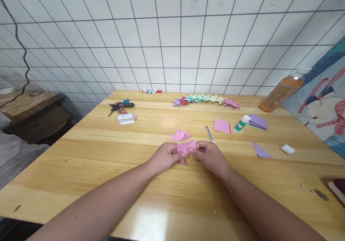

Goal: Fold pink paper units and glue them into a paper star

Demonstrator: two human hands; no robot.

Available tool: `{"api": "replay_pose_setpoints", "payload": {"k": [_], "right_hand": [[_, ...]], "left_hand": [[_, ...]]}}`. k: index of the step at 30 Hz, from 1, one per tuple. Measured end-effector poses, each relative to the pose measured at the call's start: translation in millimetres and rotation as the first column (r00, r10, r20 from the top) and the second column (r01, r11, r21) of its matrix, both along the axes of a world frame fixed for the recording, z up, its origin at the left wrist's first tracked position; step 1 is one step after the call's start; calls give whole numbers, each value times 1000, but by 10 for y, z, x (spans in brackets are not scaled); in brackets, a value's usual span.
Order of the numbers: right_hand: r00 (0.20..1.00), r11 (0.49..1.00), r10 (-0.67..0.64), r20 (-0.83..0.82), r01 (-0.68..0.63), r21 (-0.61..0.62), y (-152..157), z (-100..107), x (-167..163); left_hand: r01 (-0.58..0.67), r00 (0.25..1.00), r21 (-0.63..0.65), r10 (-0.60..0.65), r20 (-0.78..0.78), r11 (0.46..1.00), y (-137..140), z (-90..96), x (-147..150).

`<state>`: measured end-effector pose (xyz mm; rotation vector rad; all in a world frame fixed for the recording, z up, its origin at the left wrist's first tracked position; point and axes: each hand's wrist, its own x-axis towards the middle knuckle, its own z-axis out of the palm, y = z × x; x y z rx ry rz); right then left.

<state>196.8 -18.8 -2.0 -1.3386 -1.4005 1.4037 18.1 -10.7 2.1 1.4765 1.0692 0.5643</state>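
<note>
Pink paper (pixel 186 146): held just above the tabletop (pixel 134 198), between the two hands, roughly in line with the body. Left hand (pixel 165 157) has the lower left part, thumb along the bottom edge, other fingers partly hidden behind. Right hand (pixel 209 154) has the right side, thumb lapped over the lower right corner, forefinger at the right edge. Fingers on both sides pinched down on the sheet; most of the paper's face shows between them, upper edge free.

Just beyond the paper: a pink folded fan (pixel 180 135), points facing away. Utility knife (pixel 209 133) lies just past the right hand, its near end partly hidden by it. Further right: pink sheet stack (pixel 222 126), glue stick (pixel 242 123), purple-topped stack (pixel 258 121). Nearer, purple triangle (pixel 261 151) and white eraser (pixel 287 148). Multicoloured folded row (pixel 206 99) at the back, by the wall.
</note>
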Motion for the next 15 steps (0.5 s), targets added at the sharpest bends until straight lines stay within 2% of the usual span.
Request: {"api": "replay_pose_setpoints", "payload": {"k": [8, 15], "right_hand": [[998, 997, -66, 0, 66, 27, 19, 49, 55], [999, 999, -48, 0, 48, 16, 13, 53, 81]], "left_hand": [[-33, 998, -38, 35, 47, 999, 18, -14, -18], [-40, 995, -69, 46, 94, 997, 32, -41, -34]]}}
